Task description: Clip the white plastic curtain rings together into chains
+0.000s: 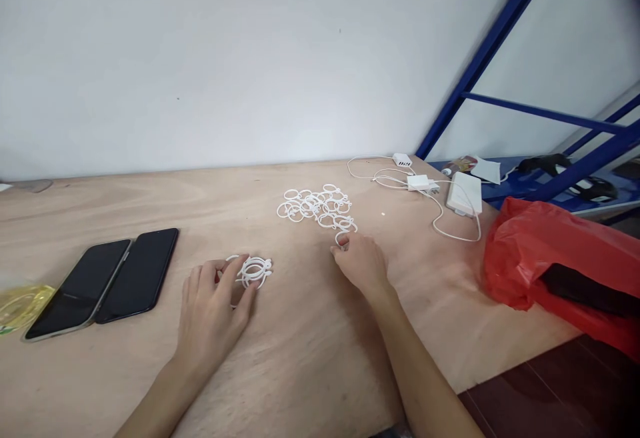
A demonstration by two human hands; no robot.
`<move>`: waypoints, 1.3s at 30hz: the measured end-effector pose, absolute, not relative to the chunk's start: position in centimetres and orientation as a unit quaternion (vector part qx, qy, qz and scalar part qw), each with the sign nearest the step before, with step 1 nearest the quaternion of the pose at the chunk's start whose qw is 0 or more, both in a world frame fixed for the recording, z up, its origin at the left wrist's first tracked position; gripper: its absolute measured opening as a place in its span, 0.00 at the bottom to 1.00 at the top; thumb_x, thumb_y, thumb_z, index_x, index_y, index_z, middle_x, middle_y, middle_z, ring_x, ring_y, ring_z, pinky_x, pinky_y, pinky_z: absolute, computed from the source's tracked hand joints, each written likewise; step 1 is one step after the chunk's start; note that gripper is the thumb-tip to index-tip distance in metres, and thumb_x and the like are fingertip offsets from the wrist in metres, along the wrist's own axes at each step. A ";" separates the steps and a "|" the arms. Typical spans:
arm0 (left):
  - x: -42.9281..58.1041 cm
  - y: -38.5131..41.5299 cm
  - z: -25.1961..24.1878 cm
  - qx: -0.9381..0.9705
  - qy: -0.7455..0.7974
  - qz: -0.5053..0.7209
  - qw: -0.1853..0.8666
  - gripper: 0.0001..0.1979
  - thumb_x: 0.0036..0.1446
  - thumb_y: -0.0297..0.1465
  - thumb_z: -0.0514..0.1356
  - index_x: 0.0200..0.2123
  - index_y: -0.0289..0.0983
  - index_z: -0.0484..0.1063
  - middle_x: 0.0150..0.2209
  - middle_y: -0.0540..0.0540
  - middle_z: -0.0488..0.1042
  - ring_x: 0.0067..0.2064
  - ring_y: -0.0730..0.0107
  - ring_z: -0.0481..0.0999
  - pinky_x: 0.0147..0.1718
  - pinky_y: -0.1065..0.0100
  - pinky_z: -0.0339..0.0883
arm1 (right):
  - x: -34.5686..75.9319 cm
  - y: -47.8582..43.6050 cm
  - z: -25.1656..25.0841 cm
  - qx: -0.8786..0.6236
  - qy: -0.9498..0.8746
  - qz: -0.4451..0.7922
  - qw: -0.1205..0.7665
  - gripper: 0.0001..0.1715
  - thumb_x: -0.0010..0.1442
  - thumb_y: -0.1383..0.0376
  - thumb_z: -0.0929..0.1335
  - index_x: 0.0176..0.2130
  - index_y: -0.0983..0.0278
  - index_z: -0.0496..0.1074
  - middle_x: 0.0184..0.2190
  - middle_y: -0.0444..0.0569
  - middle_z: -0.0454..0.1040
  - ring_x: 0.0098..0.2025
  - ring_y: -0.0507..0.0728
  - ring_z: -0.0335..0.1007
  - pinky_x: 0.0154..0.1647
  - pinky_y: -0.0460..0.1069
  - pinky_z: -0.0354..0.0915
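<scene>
Left hand (215, 305) lies open, fingertips touching the small ring stack (254, 270). Right hand (361, 263) pinches a single ring (342, 238); the loose ring pile (317, 207) sits just beyond its fingertips.

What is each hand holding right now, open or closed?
Left hand: open, fingertips resting on the small ring stack.
Right hand: closed, pinching a ring at the pile edge.

Left hand (213, 305) on ring stack (253, 270); right hand (361, 261) pinching ring (343, 239)
</scene>
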State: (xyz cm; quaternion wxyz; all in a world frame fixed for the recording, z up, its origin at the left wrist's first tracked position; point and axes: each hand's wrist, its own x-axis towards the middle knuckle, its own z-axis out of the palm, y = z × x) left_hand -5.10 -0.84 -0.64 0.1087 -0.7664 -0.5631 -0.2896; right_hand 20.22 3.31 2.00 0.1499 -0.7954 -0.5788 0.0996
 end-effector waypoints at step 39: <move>-0.9 0.1 3.1 -0.629 -0.572 -0.404 -0.337 0.26 0.59 0.49 0.49 0.46 0.35 0.73 0.26 0.48 0.72 0.31 0.65 0.72 0.33 0.65 0.66 | 16.0 1.8 2.9 -0.297 -0.507 0.670 0.453 0.07 0.50 0.61 0.72 0.31 0.62 0.77 0.28 0.43 0.72 0.31 0.50 0.63 0.36 0.48 0.59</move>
